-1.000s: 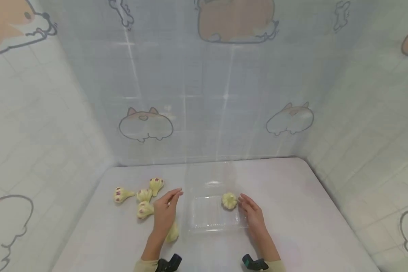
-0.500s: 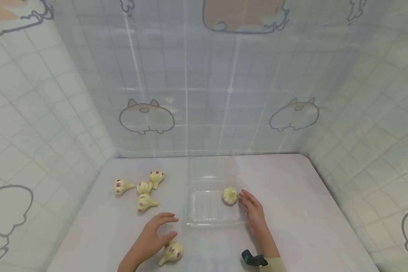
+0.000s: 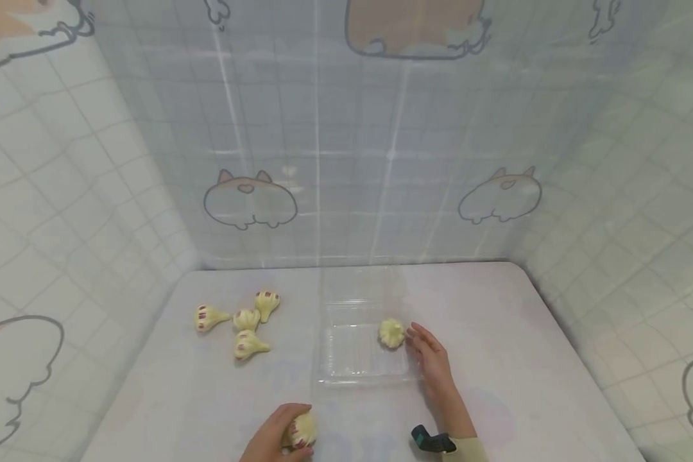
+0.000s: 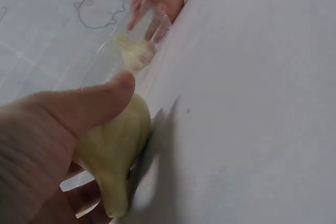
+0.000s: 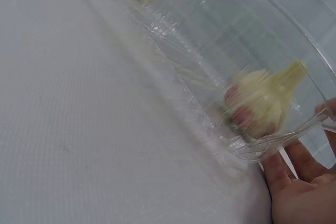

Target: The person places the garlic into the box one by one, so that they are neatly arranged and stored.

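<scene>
At the front of the table, my left hand [image 3: 278, 433] grips a garlic bulb [image 3: 303, 430], with thumb and fingers around it; in the left wrist view the bulb [image 4: 118, 145] lies in the hand [image 4: 58, 124], its stem toward the camera. A clear plastic container [image 3: 352, 380] holds one upright garlic bulb [image 3: 391, 333] at its right side. My right hand [image 3: 436, 369] rests against the container's right wall with relaxed fingers. The right wrist view shows this hand [image 5: 307, 192] touching the container's corner beside the bulb [image 5: 257, 103].
Several garlic bulbs lie in a group on the left of the table, among them one at the far left [image 3: 208, 318] and one nearest the front [image 3: 248, 345]. The container's clear lid [image 3: 360, 282] extends behind it. A patterned curtain [image 3: 352, 128] surrounds the table's back and sides.
My left hand moved from beside the container down to the front bulb and now grips it, the bulb turned slightly. My right hand has stayed at the container.
</scene>
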Available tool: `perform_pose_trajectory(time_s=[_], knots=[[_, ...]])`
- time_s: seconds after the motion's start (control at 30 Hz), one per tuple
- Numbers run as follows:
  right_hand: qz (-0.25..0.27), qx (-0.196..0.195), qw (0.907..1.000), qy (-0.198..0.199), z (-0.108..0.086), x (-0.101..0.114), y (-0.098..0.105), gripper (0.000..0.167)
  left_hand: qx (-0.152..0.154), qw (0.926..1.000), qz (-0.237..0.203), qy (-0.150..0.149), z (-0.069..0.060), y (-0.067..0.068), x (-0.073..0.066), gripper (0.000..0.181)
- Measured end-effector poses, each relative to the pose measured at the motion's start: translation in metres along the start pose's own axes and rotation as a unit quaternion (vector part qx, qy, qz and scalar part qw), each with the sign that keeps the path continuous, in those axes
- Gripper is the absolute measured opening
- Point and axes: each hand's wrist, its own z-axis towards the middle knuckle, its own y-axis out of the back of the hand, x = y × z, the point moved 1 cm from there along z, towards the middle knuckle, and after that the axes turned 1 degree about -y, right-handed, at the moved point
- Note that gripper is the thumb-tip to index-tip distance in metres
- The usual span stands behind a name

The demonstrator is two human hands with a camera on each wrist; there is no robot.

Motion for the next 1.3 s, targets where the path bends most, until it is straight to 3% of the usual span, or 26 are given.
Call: perform_pose_trajectory(time_s=[0.2,0.4,0.5,0.67,0.77,0.93,1.03,1.13,1.3], knots=[[0.002,-0.002,1.0,0.002,0.0,0.0,-0.002,0.042,-0.039,0.9948,-0.055,0.076,0.011,0.01,0.007,0.077],[0.001,0.002,1.0,0.007,0.0,0.001,-0.003,0.042,-0.101,0.9879,-0.051,0.106,0.026,0.025,0.021,0.066],[-0.002,0.001,1.0,0.005,-0.001,0.002,-0.004,0.042,-0.146,0.9841,-0.037,0.094,0.032,0.031,0.028,0.064],[-0.008,0.0,1.0,0.003,-0.001,0.003,-0.003,0.042,-0.211,0.9773,-0.001,0.01,0.045,0.04,0.036,0.066],[-0.005,-0.001,1.0,0.004,-0.001,0.004,-0.003,0.042,-0.223,0.9746,0.0,-0.021,0.052,0.045,0.038,0.059],[-0.004,-0.003,1.0,0.006,0.0,0.003,-0.002,0.042,-0.216,0.976,-0.028,-0.011,0.067,0.051,0.037,0.041],[-0.004,-0.004,1.0,0.006,0.0,0.002,-0.002,0.042,-0.228,0.9729,-0.033,-0.009,0.076,0.048,0.038,0.038],[-0.003,-0.003,1.0,0.004,0.0,0.002,-0.002,0.042,-0.254,0.9663,-0.042,-0.001,0.082,0.042,0.039,0.036],[-0.002,0.0,1.0,0.005,-0.002,0.001,-0.003,0.043,-0.286,0.9535,-0.082,0.048,0.084,0.033,0.041,0.031]])
